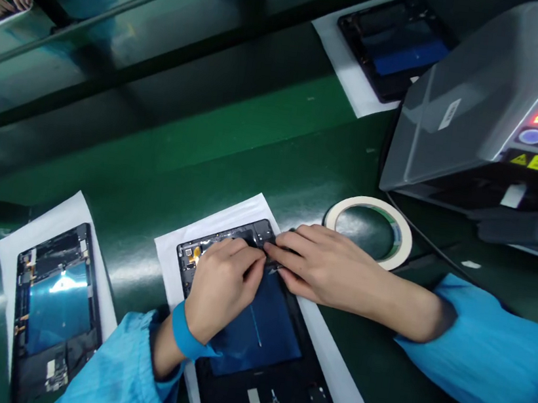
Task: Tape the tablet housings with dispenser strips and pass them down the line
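An open tablet body with a blue inner panel lies on a white sheet on the green belt. My left hand rests on its upper part, fingers curled, fingertips pressing near the top edge. My right hand comes in from the right, and its fingertips meet the left ones on a small dark piece by the top rim. Whether either hand pinches something is hidden by the fingers. A blue strap circles my left wrist.
A second open tablet lies on a sheet at the left, a third at the top right. A roll of tape sits beside my right hand. A grey machine with a red display stands at the right. Another person's hands show at top left.
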`<action>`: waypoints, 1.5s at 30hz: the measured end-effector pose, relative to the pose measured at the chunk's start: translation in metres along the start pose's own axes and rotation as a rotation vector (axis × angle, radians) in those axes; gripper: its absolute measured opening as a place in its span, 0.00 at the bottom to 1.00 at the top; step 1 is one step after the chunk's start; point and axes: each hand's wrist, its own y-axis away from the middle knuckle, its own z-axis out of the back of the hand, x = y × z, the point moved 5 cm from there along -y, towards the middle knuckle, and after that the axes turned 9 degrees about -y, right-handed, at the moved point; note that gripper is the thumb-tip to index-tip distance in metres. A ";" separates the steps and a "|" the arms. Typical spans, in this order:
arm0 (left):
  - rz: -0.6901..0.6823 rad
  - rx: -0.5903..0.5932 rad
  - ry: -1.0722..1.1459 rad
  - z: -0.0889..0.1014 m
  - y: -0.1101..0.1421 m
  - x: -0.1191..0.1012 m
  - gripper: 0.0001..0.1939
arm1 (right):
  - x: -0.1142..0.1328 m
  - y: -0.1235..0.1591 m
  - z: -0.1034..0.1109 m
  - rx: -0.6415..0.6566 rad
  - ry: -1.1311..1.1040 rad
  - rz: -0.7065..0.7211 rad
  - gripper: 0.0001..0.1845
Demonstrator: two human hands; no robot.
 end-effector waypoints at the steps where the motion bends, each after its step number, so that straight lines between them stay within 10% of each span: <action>1: 0.023 -0.002 0.012 0.001 -0.001 0.002 0.08 | 0.000 0.000 0.000 -0.001 0.011 0.006 0.17; 45: 0.041 0.025 0.047 -0.005 0.000 0.010 0.07 | 0.007 -0.013 0.005 -0.233 0.168 -0.018 0.06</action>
